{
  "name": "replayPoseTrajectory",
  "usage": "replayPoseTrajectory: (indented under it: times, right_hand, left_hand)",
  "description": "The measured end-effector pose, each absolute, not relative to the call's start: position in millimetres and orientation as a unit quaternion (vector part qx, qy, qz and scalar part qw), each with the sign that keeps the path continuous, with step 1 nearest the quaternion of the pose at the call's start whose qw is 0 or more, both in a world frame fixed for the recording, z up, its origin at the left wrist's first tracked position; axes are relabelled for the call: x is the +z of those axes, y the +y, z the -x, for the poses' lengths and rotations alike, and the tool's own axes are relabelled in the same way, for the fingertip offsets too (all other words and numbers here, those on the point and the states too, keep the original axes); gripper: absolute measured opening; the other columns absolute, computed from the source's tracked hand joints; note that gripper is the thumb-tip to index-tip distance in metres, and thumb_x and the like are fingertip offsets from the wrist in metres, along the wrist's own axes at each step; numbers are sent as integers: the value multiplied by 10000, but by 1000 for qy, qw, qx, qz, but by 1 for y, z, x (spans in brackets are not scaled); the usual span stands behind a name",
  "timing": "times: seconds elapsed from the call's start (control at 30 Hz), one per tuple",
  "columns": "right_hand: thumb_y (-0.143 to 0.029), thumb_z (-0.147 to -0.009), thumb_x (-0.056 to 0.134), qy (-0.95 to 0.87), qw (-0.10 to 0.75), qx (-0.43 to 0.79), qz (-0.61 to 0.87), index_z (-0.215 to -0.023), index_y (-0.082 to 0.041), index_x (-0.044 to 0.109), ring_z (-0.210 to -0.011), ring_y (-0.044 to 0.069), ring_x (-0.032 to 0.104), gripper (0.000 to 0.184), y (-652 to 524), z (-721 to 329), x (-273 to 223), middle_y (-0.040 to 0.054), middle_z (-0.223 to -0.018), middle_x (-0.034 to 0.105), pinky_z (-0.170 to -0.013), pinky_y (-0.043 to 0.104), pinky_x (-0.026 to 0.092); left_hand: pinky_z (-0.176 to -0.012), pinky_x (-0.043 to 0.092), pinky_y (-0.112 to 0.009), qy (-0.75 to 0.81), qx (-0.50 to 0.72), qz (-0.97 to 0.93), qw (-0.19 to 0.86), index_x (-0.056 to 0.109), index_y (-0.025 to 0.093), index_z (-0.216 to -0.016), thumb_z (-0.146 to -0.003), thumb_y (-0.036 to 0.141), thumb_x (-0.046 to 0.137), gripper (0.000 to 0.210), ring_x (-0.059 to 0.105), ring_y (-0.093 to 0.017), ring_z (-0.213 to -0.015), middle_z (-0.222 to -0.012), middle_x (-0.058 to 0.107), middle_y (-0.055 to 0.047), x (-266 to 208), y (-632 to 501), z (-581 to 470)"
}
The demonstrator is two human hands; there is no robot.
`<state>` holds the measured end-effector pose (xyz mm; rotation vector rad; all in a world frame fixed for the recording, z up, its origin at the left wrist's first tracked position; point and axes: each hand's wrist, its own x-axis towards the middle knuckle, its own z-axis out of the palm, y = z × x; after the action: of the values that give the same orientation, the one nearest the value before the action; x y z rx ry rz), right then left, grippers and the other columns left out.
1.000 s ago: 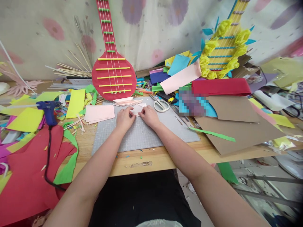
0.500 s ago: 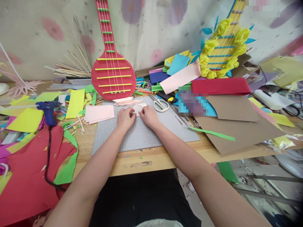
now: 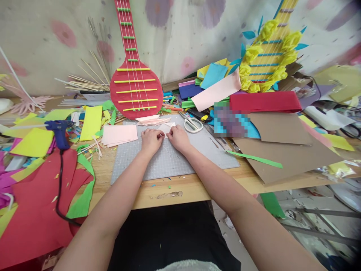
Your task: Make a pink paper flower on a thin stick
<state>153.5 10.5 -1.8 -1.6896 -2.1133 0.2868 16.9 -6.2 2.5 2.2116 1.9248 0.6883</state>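
Note:
Between my two hands is a small piece of pale pink paper, partly covered by my fingers, over the grey cutting mat. My left hand pinches its left side with curled fingers. On the other side, my right hand grips it with thumb and fingertips. A stack of pale pink paper sheets lies left of my left hand. Several folded pink pieces rest just beyond, at the mat's far edge. White-handled scissors lie to the right of my right hand.
A red paper lute leans on the back curtain, a yellow flowered one at right. A blue glue gun with its cord is at left, on paper scraps. Brown cardboard and a green strip lie right.
The view has shifted slightly, so everything sits a little further right. Both hands keep their hold on the pink paper with hardly any movement.

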Motion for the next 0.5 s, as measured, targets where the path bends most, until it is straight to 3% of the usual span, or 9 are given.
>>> replayPoseTrajectory:
  times: [0.5]
  right_hand:
    - [-291,-834,469,-782,189,52,592,-980,-124,530,-941,241,515,230,6,-151,-3,147,-1009,545,-829,357,397]
  left_hand:
    - [-888,264,-431,650,227,-722,63,682,232,-784,-731,341,585,156,516,-247,-931,-803,679,-33,7,-8,-20]
